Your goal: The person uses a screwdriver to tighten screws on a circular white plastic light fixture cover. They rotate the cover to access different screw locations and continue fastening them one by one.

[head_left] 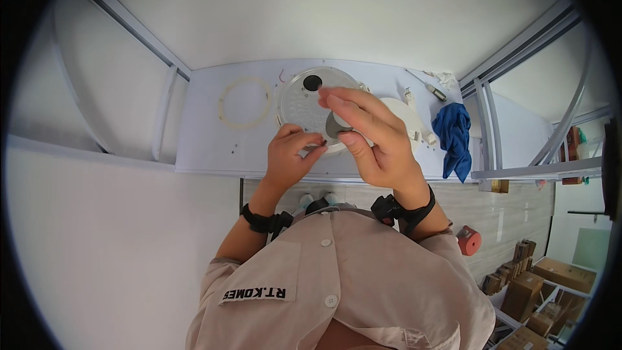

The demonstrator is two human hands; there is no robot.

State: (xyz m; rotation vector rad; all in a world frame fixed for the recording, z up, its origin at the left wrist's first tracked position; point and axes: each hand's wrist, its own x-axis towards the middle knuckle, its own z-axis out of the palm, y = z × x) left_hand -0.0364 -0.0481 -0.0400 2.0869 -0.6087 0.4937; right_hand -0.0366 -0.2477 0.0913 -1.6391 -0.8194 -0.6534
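Note:
My right hand (pixel 376 139) is raised over the white bench and grips a small grey round part (pixel 335 124) between thumb and fingers. My left hand (pixel 290 155) is just left of it, its thumb and forefinger pinched on a tiny dark piece (pixel 321 145) close to the grey part. Behind both hands a round silver plate (pixel 301 100) with a black hole near its top lies flat on the bench. My right hand partly hides it.
A thin pale ring (pixel 244 102) lies left of the plate and a white round cover (pixel 405 115) to its right. A blue cloth (pixel 455 137) and a screwdriver (pixel 429 87) sit at the bench's right end. Below are a red object (pixel 468 240) and cardboard boxes (pixel 538 279).

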